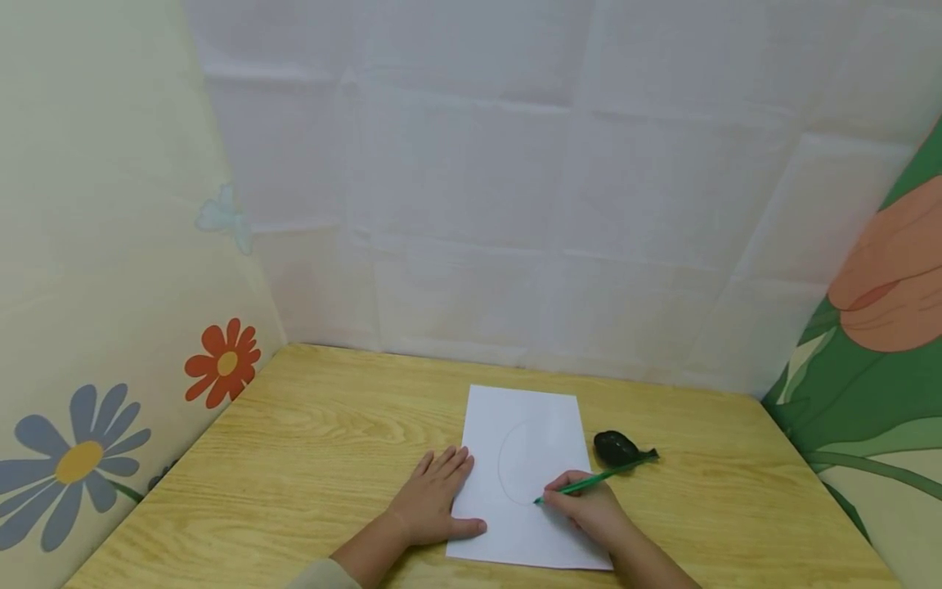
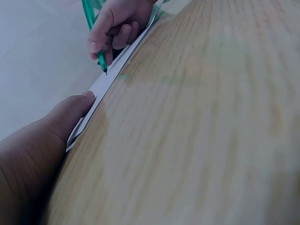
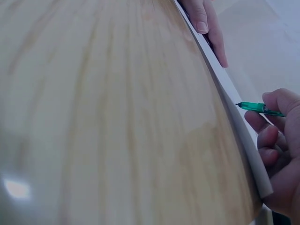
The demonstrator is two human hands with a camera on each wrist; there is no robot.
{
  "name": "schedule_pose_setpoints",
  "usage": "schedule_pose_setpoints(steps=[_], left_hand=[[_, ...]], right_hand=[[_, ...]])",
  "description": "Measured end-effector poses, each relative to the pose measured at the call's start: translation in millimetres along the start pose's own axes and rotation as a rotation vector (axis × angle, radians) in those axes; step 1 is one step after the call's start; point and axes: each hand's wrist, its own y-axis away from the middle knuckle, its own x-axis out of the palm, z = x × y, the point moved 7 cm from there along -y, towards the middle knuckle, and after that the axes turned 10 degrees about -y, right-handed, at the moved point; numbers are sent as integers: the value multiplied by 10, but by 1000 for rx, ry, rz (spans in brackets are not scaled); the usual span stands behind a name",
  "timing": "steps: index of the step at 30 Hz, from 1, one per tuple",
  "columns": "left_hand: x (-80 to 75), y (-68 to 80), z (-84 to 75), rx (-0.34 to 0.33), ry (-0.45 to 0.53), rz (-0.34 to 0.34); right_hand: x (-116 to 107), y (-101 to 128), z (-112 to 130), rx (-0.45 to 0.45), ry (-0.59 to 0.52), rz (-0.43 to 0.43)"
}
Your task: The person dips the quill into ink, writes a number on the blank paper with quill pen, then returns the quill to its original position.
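Pinched green pen [image 1: 596, 478] in right hand [image 1: 589, 511], tip on white paper [image 1: 526, 433] near worktop [image 1: 309, 442] front edge; pressed left hand [image 1: 434, 499] flat, fingers straight, on paper's left edge.

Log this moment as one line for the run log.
left hand: flat, pressing paper | right hand: gripping green pen, tip on paper | dark object: beside paper

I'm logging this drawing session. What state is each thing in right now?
Sheet of paper: flat on the table, a faint curved line drawn on it.
Green pen: tilted, tip on the paper.
Right hand: grips the pen.
Left hand: flat, pressing the paper's left edge.
Dark deflated balloon: lying beside the paper, untouched.
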Motion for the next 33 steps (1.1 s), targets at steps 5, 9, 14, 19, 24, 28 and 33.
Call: schedule_pose_setpoints(steps=[5, 9, 14, 19, 24, 28, 33], left_hand=[[14, -6, 9, -2, -3, 9], [31, -11, 17, 2, -4, 5], [43, -19, 26, 1, -9, 2], [42, -20, 20, 0, -12, -1], [34, -17, 13, 1, -1, -1], [21, -8, 4, -3, 7, 0], [8, 3, -8, -5, 6, 1]], right_hand=[[-29, -3, -12, 4, -4, -10], [-47, 1, -5, 3, 9, -13], [-53, 0, 4, 3, 19, -12], [-62, -9, -1, 5, 23, -17], [-74, -21, -1, 8, 17, -18], [-92, -34, -1, 9, 14, -29], [-111, -45, 1, 3, 12, -43]])
